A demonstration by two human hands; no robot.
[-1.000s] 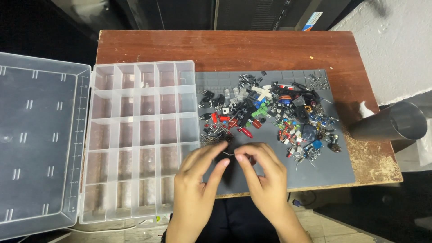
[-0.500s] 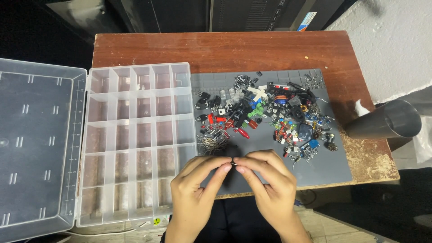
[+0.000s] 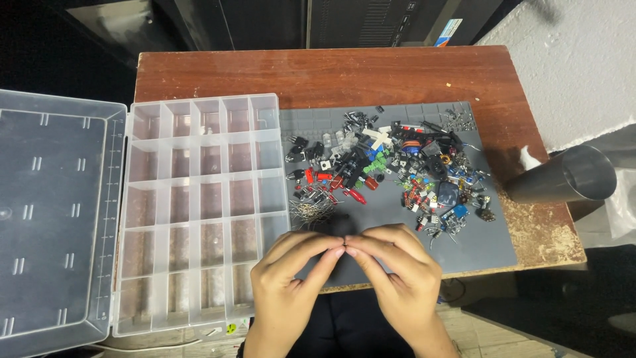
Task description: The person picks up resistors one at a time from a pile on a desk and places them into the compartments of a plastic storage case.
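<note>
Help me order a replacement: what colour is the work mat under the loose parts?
Dark grey, seen in the head view: the mat lies on the reddish-brown wooden table.

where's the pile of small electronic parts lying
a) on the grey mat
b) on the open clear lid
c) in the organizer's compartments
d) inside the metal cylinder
a: the pile of parts lies on the grey mat, to the right of the clear organizer, whose visible compartments look empty.

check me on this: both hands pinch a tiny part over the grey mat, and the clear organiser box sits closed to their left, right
Not quite: the head view shows the clear organiser box open, lid folded out flat. The rest holds: left hand and right hand pinch a tiny part over the grey mat.
</note>
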